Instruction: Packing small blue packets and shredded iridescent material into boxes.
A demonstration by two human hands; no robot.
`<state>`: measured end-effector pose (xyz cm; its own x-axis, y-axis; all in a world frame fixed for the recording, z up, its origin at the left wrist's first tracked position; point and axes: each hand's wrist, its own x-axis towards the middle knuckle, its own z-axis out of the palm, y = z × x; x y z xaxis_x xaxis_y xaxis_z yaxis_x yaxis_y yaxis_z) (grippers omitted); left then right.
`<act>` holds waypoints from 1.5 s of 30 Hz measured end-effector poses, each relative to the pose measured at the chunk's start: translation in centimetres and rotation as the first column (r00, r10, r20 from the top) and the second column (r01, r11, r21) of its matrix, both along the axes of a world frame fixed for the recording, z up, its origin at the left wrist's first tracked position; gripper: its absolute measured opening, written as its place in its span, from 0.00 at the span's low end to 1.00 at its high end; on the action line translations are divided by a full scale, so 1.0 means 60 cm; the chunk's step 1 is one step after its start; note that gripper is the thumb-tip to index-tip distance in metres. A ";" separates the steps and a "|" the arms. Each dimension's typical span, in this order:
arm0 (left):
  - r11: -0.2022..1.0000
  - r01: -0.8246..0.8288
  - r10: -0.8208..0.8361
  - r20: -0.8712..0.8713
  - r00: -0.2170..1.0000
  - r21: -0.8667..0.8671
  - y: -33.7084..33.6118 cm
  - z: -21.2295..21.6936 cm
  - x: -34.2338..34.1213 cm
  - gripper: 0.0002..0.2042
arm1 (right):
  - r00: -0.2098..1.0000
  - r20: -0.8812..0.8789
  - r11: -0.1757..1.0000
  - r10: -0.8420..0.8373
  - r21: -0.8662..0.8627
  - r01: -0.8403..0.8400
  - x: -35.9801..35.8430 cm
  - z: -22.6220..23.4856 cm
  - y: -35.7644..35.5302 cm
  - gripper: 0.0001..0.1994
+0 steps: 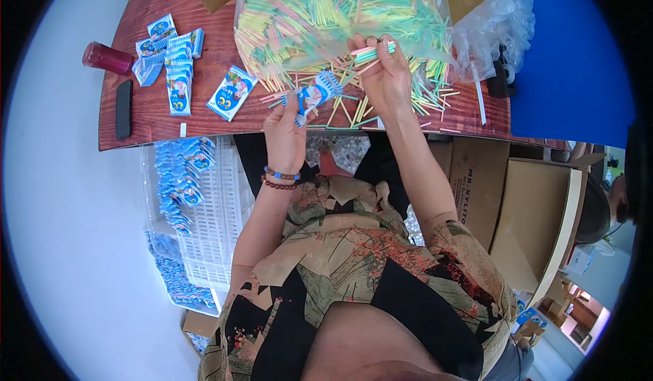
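My left hand (285,131) is closed on a small blue and white packet (316,95), held tilted just above the table's near edge. To its right, my right hand (386,75) pinches several short pastel sticks (367,54), green, white and pink, in its fingertips. Behind both hands lies a large clear bag (326,24) full of such yellow, green and pink sticks. Loose sticks (347,112) are spilled on the wood under and around my hands. Another blue and white packet (232,93) lies flat left of my left hand.
Further left are a pile of packets (180,68), a red cylindrical jar (109,59) and a black phone-like object (124,109). Below the table edge stands a white crate (214,224) beside many packets. Cardboard boxes (530,224) stand at right. A tape dispenser (500,75) is near crumpled plastic (493,31).
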<state>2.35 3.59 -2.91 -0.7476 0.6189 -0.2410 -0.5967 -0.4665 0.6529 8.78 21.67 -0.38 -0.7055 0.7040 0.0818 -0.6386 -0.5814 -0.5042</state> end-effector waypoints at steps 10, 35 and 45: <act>0.996 -0.058 0.063 0.067 0.996 -0.066 0.039 0.002 0.004 0.09 | 0.993 -0.075 0.995 -0.094 0.010 0.095 -0.033 0.043 -0.053 0.05; 0.974 -0.217 0.216 0.022 0.976 0.061 0.052 0.007 0.004 0.08 | 0.921 0.275 0.846 -0.275 0.525 0.096 -0.030 0.044 -0.115 0.09; 0.934 -0.059 -0.015 0.203 0.979 0.352 0.039 -0.013 -0.030 0.14 | 0.917 0.390 0.750 -0.082 0.630 -0.201 -0.037 0.079 -0.109 0.19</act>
